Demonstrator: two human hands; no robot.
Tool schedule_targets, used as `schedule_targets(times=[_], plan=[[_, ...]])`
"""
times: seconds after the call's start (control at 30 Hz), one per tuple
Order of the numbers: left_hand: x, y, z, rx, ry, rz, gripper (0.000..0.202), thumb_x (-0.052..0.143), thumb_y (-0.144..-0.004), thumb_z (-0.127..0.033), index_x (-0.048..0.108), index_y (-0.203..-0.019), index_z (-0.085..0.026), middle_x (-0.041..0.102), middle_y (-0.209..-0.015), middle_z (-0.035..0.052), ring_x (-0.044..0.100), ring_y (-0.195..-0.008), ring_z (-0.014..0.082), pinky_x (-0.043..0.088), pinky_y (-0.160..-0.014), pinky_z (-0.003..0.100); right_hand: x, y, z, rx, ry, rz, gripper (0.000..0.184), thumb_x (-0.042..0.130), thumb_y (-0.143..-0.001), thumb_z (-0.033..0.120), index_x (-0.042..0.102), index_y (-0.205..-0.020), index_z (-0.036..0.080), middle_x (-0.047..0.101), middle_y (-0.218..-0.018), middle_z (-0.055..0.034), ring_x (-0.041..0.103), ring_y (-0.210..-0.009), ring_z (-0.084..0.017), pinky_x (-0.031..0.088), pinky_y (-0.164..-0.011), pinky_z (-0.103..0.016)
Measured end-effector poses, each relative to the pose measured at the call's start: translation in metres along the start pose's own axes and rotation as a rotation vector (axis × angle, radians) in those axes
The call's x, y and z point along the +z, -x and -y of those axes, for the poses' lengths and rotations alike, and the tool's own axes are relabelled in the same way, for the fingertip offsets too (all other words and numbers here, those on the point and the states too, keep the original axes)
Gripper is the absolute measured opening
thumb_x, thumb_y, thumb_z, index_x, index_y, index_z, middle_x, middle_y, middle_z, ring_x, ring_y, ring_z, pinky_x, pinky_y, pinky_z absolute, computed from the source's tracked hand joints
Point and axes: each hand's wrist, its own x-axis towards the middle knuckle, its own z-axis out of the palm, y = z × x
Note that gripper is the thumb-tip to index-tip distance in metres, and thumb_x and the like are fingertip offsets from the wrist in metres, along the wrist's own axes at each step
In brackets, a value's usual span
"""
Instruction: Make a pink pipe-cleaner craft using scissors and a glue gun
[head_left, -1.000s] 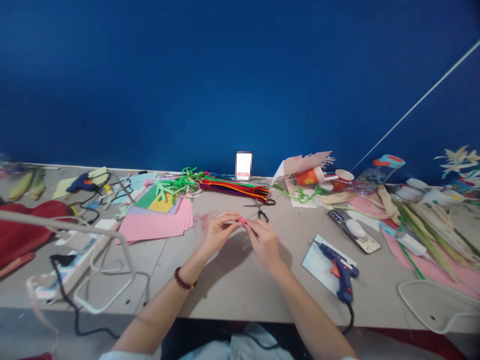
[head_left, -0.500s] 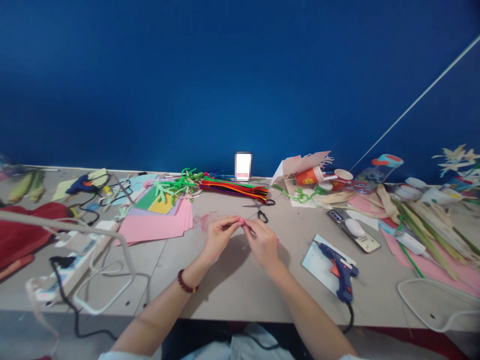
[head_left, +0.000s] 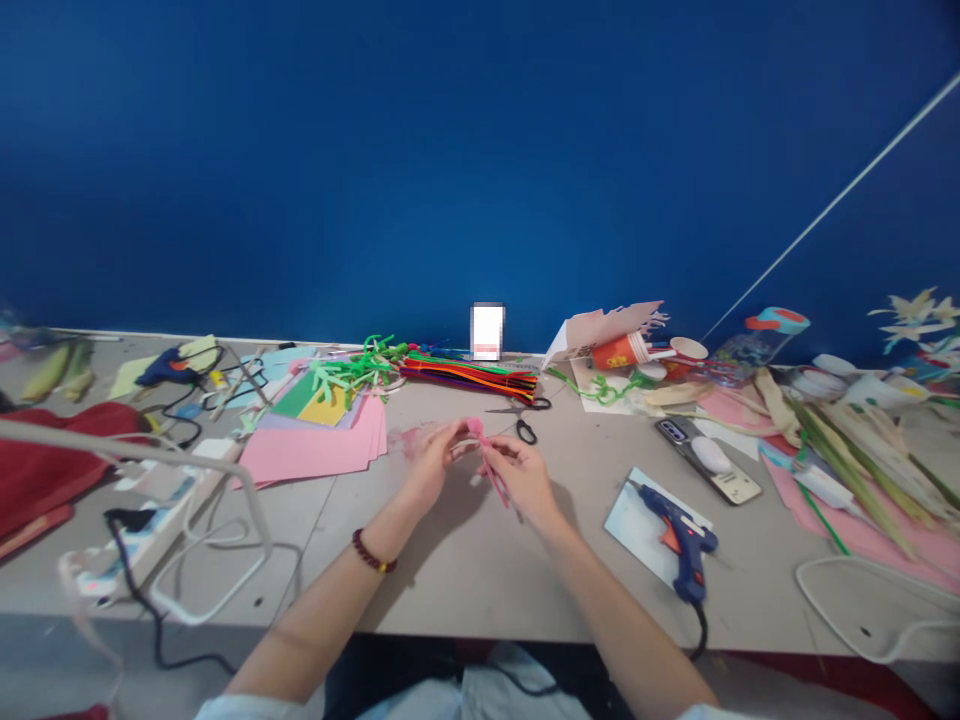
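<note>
At the far left, a red cloth [head_left: 45,460] lies beside a white power strip [head_left: 142,530], with a blue hot glue gun [head_left: 169,368] and its tangled black cord further back. Next comes a loose stack of card, its matte pink sheets [head_left: 315,452] on top and green and yellow pieces fanned behind, with curled green chenille twists [head_left: 349,370] at the far edge.

On the bare, scuffed tabletop [head_left: 442,590], the left hand [head_left: 431,465], a beaded bracelet [head_left: 370,552] on its wrist, and the right hand [head_left: 525,480] are close together. A fuzzy pink pipe cleaner [head_left: 491,470] now shows as a small rounded loop with a thin tail hanging down, where a tight pink blob showed before. The left thumb and fingers are pressed together, pinching the top of the loop; the right fingers curl in and pinch the stem lower down.

Just beyond the right hand lie black-handled scissors [head_left: 526,431], below a striped bundle of pipe cleaners [head_left: 469,378]. Further right, a second blue glue gun [head_left: 679,540] rests on a glossy card, near a phone [head_left: 675,432] with a white mouse on it, and long, ribbed, pale green strips [head_left: 847,460] reach the far edge.
</note>
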Motion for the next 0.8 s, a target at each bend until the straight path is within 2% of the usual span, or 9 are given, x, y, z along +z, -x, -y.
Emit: schedule_targets(times=[0.1,0.13,0.27,0.43,0.53,0.67,0.8], plan=[[0.002,0.003,0.008,-0.074,-0.036,0.077,0.026,0.077,-0.062,-0.034,0.073,-0.078,-0.014,0.073,-0.084,0.0094,0.065,-0.077,0.0187,0.051,-0.071,0.03,0.0,-0.001,0.002,-0.012,-0.061,-0.015,0.031,0.075,-0.06,0.041,0.066,-0.078,0.017,0.067,-0.068,-0.0022,0.063,-0.057,-0.014,0.053,-0.057,-0.027],[0.003,0.004,0.011,-0.089,-0.053,0.08,0.028,0.077,-0.062,-0.032,0.073,-0.084,-0.015,0.073,-0.085,0.0088,0.065,-0.076,0.0178,0.051,-0.071,0.03,0.0,-0.001,0.002,-0.024,-0.072,-0.021,0.031,0.076,-0.059,0.041,0.066,-0.077,0.017,0.067,-0.069,-0.0022,0.063,-0.058,-0.014,0.053,-0.059,-0.028],[0.005,0.009,0.015,-0.105,-0.031,0.015,0.029,0.078,-0.062,-0.032,0.073,-0.086,-0.015,0.073,-0.089,0.0087,0.065,-0.077,0.0166,0.05,-0.073,0.028,0.0,0.0,-0.002,-0.027,-0.071,-0.029,0.031,0.076,-0.058,0.041,0.066,-0.076,0.018,0.067,-0.069,-0.0017,0.063,-0.059,-0.014,0.054,-0.061,-0.028],[0.007,0.009,0.012,-0.164,0.042,-0.009,0.027,0.08,-0.058,-0.032,0.073,-0.077,-0.014,0.073,-0.085,0.0083,0.063,-0.067,0.014,0.048,-0.058,0.024,0.002,0.001,-0.007,0.004,-0.025,-0.01,0.029,0.074,-0.061,0.041,0.064,-0.074,0.017,0.065,-0.064,-0.0009,0.063,-0.056,-0.013,0.051,-0.055,-0.025],[0.005,0.007,0.012,-0.181,0.059,-0.024,0.027,0.082,-0.055,-0.031,0.072,-0.073,-0.014,0.073,-0.08,0.0074,0.062,-0.064,0.0139,0.047,-0.055,0.024,0.003,0.002,-0.008,0.028,-0.015,-0.002,0.031,0.074,-0.061,0.042,0.064,-0.074,0.016,0.064,-0.062,-0.0007,0.063,-0.055,-0.014,0.05,-0.052,-0.024],[0.002,0.004,0.012,-0.17,0.051,0.001,0.025,0.081,-0.055,-0.032,0.071,-0.07,-0.014,0.072,-0.078,0.0066,0.063,-0.067,0.0147,0.047,-0.058,0.024,0.004,0.002,-0.008,0.038,-0.032,0.008,0.033,0.075,-0.06,0.043,0.063,-0.074,0.016,0.064,-0.063,-0.0004,0.064,-0.055,-0.014,0.053,-0.054,-0.025],[0.0,0.002,0.008,-0.236,0.096,0.045,0.025,0.083,-0.053,-0.03,0.071,-0.069,-0.015,0.072,-0.08,0.007,0.063,-0.065,0.015,0.047,-0.055,0.024,0.005,0.003,-0.006,0.058,-0.069,0.026,0.034,0.075,-0.06,0.044,0.062,-0.075,0.017,0.065,-0.064,0.0001,0.064,-0.053,-0.013,0.054,-0.053,-0.026]])
